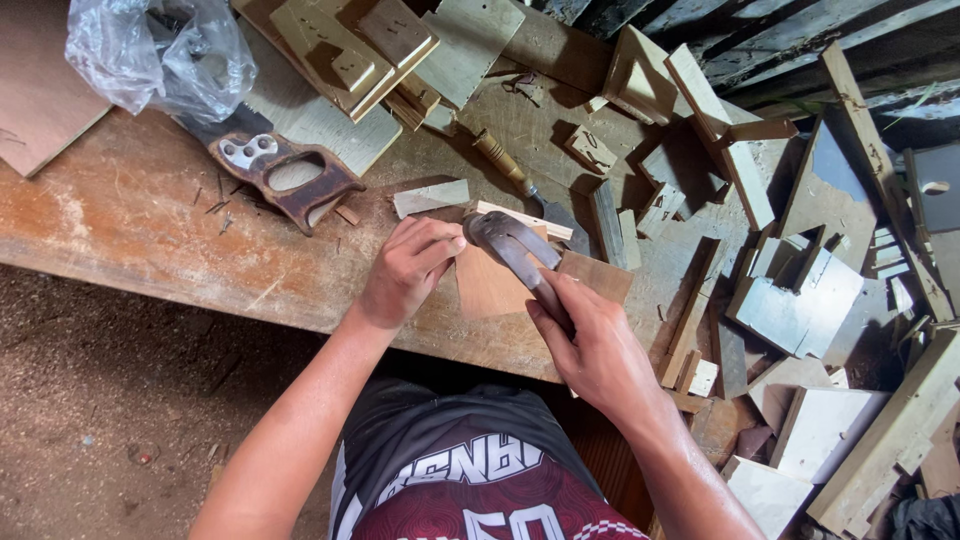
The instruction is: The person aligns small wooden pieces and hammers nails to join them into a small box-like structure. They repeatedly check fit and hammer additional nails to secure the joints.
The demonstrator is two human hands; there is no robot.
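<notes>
The right hand (590, 345) is closed around the handle of a claw hammer (512, 250), whose dark metal head sits just above a flat reddish-brown piece of wood (490, 285) lying near the front edge of the tabletop (150, 220). The left hand (405, 270) rests on the left side of that same piece, fingers curled and pinched together right beside the hammer head; whether they pinch a nail or anything else is too small to tell. A pale wooden strip (430, 197) lies just beyond the left hand, and a second thin pale strip runs behind the hammer head. Farther left, a handsaw with a worn brown handle (285, 175) lies on the tabletop, its blade tucked under a crumpled clear plastic bag (160, 55). A chisel with a wooden handle (515, 175) lies diagonally behind the work, its blade pointing toward the right. Stacked pale plywood offcuts (350, 50) sit at the back, and a jumble of wooden scraps (800, 300) fills the space to the right of the tabletop.
</notes>
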